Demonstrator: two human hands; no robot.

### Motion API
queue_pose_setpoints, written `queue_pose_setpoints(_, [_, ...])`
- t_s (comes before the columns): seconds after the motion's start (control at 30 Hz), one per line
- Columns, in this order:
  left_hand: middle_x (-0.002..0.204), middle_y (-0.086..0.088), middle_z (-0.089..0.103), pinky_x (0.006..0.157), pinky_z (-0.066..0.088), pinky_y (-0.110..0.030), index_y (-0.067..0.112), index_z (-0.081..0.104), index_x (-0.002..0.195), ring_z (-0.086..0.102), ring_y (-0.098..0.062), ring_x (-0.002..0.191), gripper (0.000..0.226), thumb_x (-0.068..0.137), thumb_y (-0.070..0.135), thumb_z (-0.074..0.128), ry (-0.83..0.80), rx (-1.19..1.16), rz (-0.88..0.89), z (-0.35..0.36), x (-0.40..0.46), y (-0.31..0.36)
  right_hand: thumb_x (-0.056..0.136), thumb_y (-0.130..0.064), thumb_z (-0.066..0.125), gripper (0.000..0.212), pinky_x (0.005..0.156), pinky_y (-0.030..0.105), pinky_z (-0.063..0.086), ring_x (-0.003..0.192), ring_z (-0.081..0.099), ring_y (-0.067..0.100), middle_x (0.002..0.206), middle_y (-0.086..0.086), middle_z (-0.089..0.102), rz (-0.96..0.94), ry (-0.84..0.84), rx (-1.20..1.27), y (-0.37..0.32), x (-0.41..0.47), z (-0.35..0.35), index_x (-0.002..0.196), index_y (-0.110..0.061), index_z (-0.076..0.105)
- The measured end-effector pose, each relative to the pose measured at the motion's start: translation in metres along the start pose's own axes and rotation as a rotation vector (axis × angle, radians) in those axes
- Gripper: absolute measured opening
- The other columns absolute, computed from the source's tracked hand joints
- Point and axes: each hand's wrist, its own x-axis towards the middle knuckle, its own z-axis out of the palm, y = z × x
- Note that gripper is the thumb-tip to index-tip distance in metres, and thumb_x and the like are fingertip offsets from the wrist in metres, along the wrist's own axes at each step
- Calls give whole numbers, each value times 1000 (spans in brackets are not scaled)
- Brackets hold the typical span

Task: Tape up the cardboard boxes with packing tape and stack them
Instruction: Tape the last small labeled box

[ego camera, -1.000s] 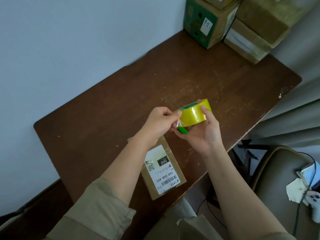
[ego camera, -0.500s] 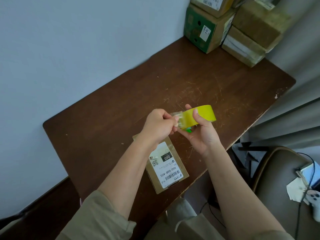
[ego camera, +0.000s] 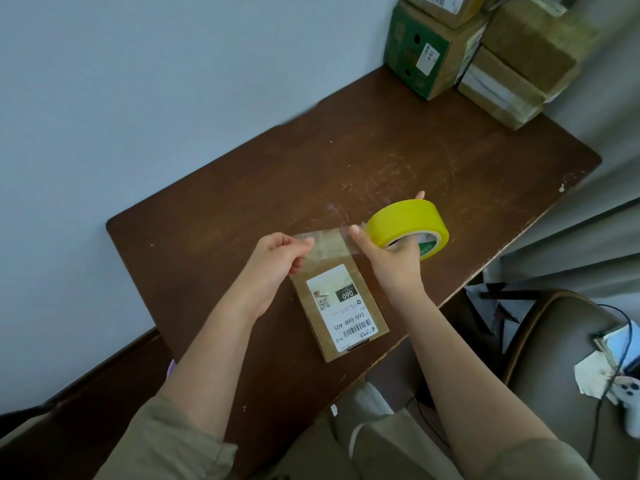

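Note:
A small flat cardboard box (ego camera: 360,289) with a white shipping label lies on the brown table (ego camera: 242,202) near its front edge. My right hand (ego camera: 394,261) grips a yellow roll of packing tape (ego camera: 405,221) above and to the right of the box. My left hand (ego camera: 277,261) pinches the free end of a clear tape strip (ego camera: 330,242), which stretches between both hands just over the box's far end.
Several cardboard boxes (ego camera: 485,53), one with green sides, are stacked at the table's far right corner against the wall. Grey curtains hang to the right. A brown chair (ego camera: 561,341) with papers, a cable and a white controller stands at the lower right.
My hands have pulled apart, drawing out a longer strip of clear tape. The roll moved right and my left hand moved left, so the strip now spans the box's far end.

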Motion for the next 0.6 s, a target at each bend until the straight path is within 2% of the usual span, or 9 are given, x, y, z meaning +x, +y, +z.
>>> queue_pose_setpoints(0.03, [85, -3, 57, 78, 45, -30, 11, 54, 89, 52, -16, 80, 24, 89, 26, 72, 6, 53, -21, 1, 1, -7, 79, -34, 84, 43, 95, 46, 51, 93, 65, 30, 92, 18, 68, 17, 14, -22, 7, -2, 4, 110, -20, 58])
queue_pose_setpoints(0.07, [87, -1, 55, 74, 44, -27, 13, 51, 90, 51, -14, 80, 29, 85, 27, 76, 25, 111, -47, 3, 2, -14, 75, -45, 83, 64, 99, 49, 49, 101, 64, 28, 102, 17, 68, 31, 42, -64, 11, -6, 9, 129, -35, 50])
queue_pose_setpoints(0.1, [88, 1, 53, 69, 41, -25, 15, 48, 89, 50, -12, 78, 34, 83, 27, 79, 48, 142, -73, 5, 2, -22, 71, -57, 81, 95, 105, 50, 44, 113, 60, 27, 115, 15, 65, 37, 66, -123, 15, -9, 14, 148, -48, 25])
queue_pose_setpoints(0.17, [88, 0, 51, 63, 37, -24, 17, 42, 86, 49, -11, 75, 43, 78, 25, 83, 92, 136, -122, 11, 3, -39, 68, -64, 78, 117, 112, 59, 32, 134, 45, 27, 141, 10, 51, 36, 76, -215, 21, -18, 24, 142, -66, -13])
queue_pose_setpoints(0.23, [93, -3, 51, 62, 36, -25, 16, 40, 86, 50, -12, 77, 51, 72, 25, 87, 139, 129, -160, 17, 6, -55, 73, -56, 80, 118, 112, 67, 26, 140, 37, 27, 149, 7, 42, 15, 84, -263, 30, -23, 30, 136, -70, -18])
queue_pose_setpoints(0.3, [95, 0, 51, 59, 37, -22, 13, 42, 94, 51, -9, 78, 57, 67, 22, 91, 166, 115, -173, 22, 9, -66, 71, -62, 77, 115, 110, 68, 28, 137, 39, 30, 148, 9, 44, -12, 105, -274, 40, -26, 33, 135, -72, -19])
queue_pose_setpoints(0.4, [100, 1, 61, 67, 54, -27, 7, 48, 107, 65, -14, 87, 71, 58, 27, 96, 211, 59, -160, 32, 14, -79, 67, -72, 69, 110, 108, 68, 29, 136, 41, 32, 148, 10, 45, -17, 129, -267, 52, -28, 35, 135, -74, -17])
queue_pose_setpoints(0.47, [104, -1, 63, 79, 59, -37, 8, 47, 111, 67, -18, 93, 69, 62, 24, 94, 256, 25, -160, 37, 16, -84, 65, -81, 67, 108, 106, 69, 31, 132, 45, 35, 143, 13, 49, 5, 136, -255, 57, -29, 37, 136, -74, -15])
queue_pose_setpoints(0.6, [105, -3, 60, 85, 58, -42, 10, 43, 108, 64, -21, 99, 55, 74, 15, 86, 307, 45, -168, 42, 22, -90, 62, -90, 61, 109, 102, 70, 35, 123, 51, 40, 134, 19, 55, 29, 149, -237, 70, -29, 38, 140, -71, -14])
